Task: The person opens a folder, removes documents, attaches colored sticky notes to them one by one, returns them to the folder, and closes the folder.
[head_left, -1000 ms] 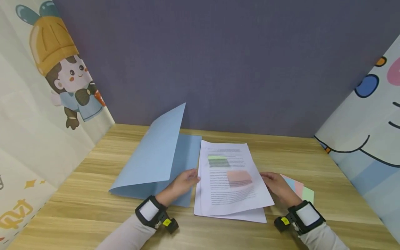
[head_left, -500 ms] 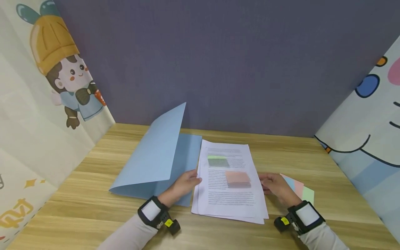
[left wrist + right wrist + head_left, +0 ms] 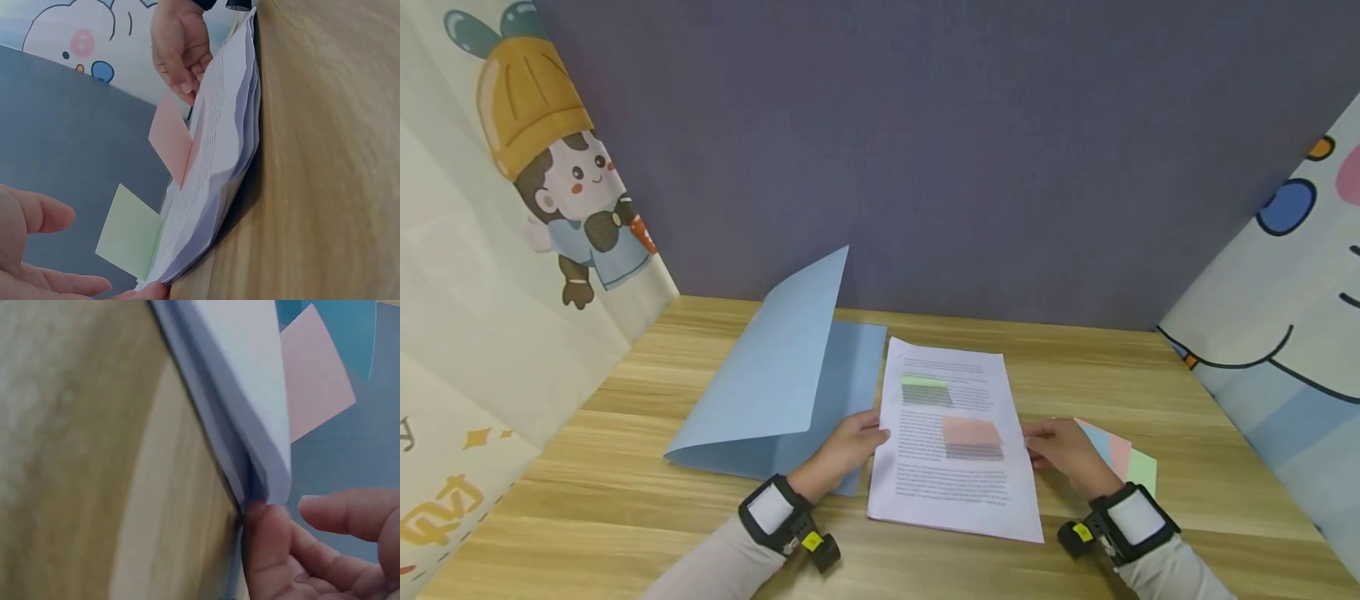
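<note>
A stack of printed sheets [image 3: 951, 492] lies between my hands, its layered edges showing in both wrist views. A green sticky note [image 3: 128, 231] and a pink sticky note [image 3: 170, 140] stand up from the top page. My left hand [image 3: 850, 446] has its fingertips at the stack's left edge, thumb raised apart from the paper. Along the right edge, loosely bent fingers of my right hand [image 3: 1063, 446] touch the sheets [image 3: 262, 456]; its thumb stays off them. Left of the stack, a blue folder [image 3: 760, 367] stands half unfolded, its cover tilted up behind my left hand.
Pink, blue and green sticky notes [image 3: 1138, 471] lie fanned out beside my right hand, partly covered by it. A dark panel [image 3: 925, 167] rises at the wooden table's [image 3: 587, 508] back edge. Cartoon-printed cloths [image 3: 445, 208] hang on both sides.
The raised, skewed top sheets have settled flush over the ones beneath, so the stack's edges line up. My left hand has shifted slightly right; my right hand stays nearly in place.
</note>
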The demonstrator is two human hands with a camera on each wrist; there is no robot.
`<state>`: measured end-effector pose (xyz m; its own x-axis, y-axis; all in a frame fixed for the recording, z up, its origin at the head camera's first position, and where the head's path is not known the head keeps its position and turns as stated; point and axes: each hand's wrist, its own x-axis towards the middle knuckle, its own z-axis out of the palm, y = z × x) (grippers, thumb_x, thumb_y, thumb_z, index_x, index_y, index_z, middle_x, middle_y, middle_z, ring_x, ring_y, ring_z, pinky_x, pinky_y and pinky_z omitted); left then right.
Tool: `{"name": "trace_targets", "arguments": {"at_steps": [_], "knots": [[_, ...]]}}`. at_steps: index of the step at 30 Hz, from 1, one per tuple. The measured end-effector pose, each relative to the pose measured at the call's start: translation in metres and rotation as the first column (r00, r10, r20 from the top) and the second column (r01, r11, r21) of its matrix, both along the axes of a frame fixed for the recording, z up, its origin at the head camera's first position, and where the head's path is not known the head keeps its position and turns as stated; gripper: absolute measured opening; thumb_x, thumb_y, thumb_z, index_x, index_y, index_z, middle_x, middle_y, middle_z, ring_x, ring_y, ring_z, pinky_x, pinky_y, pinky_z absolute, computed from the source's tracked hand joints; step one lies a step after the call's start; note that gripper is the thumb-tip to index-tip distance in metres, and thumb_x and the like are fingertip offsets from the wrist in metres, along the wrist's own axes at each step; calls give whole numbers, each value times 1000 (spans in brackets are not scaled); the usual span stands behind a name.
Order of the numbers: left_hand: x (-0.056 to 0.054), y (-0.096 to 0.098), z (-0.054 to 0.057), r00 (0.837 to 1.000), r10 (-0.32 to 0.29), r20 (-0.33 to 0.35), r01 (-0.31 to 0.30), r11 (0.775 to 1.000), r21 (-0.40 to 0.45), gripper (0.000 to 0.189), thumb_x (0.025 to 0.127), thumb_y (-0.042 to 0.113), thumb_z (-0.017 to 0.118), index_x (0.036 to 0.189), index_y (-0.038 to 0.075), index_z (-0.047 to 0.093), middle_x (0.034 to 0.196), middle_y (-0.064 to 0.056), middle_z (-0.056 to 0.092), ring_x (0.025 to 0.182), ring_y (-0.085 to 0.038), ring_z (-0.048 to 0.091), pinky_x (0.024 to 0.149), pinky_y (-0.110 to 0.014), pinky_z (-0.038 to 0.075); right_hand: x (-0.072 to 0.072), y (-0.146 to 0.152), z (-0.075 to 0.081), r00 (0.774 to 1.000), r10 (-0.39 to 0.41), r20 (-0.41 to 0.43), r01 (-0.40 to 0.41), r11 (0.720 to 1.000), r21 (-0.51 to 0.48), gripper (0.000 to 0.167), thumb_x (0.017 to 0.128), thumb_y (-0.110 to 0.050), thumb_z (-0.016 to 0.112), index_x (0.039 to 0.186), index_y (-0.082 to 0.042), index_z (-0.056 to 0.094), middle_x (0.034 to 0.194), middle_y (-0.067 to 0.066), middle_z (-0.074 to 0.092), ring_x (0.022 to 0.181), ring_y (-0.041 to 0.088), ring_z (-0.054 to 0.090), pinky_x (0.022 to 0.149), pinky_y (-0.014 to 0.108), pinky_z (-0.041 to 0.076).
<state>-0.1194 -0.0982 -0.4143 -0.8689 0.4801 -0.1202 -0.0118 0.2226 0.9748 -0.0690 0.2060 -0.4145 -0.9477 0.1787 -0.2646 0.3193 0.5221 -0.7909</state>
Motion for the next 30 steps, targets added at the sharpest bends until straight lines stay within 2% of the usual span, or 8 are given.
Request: {"name": "trace_targets", "arguments": {"at_steps": [6, 12, 21, 27, 30], "knots": [[0, 1, 0, 998, 47, 31, -47, 998, 28, 42, 90, 5, 42, 127, -13, 37, 123, -27, 48, 109, -32, 52, 85, -37, 48, -1, 5, 0, 1000, 5, 18, -3, 991, -136, 34, 87, -3, 49, 115, 18, 46, 89, 16, 62, 70, 13, 59, 61, 26, 52], [0, 2, 1, 999, 40, 34, -41, 999, 12, 42, 90, 6, 42, 128, -13, 37, 123, -26, 49, 111, -32, 51, 88, -39, 46, -4, 9, -2, 998, 0, 58, 13, 972, -234, 39, 87, -4, 51, 118, 19, 42, 81, 8, 59, 67, 11, 57, 60, 25, 52], [3, 2, 0, 998, 44, 40, -42, 998, -37, 47, 90, 10, 44, 129, -14, 33, 127, -28, 44, 116, -36, 46, 92, -42, 42, -8, 9, -2, 996, 12, 88, 9, 973, -232, 41, 87, -4, 52, 117, 21, 41, 78, 7, 59, 65, 12, 56, 61, 26, 51], [4, 3, -1, 997, 58, 42, -56, 997, -55, 48, 90, 11, 45, 129, -14, 33, 129, -30, 41, 118, -37, 44, 94, -44, 41, -8, 7, -2, 996, 25, 80, -11, 985, -171, 37, 87, -4, 51, 113, 20, 44, 80, 8, 59, 66, 13, 55, 60, 27, 51], [4, 3, -1, 998, 51, 45, -49, 998, -46, 48, 90, 11, 45, 129, -14, 33, 129, -30, 40, 118, -38, 44, 93, -44, 41, -6, 4, -1, 998, 24, 65, -17, 994, -110, 34, 86, -6, 52, 110, 18, 48, 81, 8, 60, 67, 13, 54, 60, 27, 48]]}}
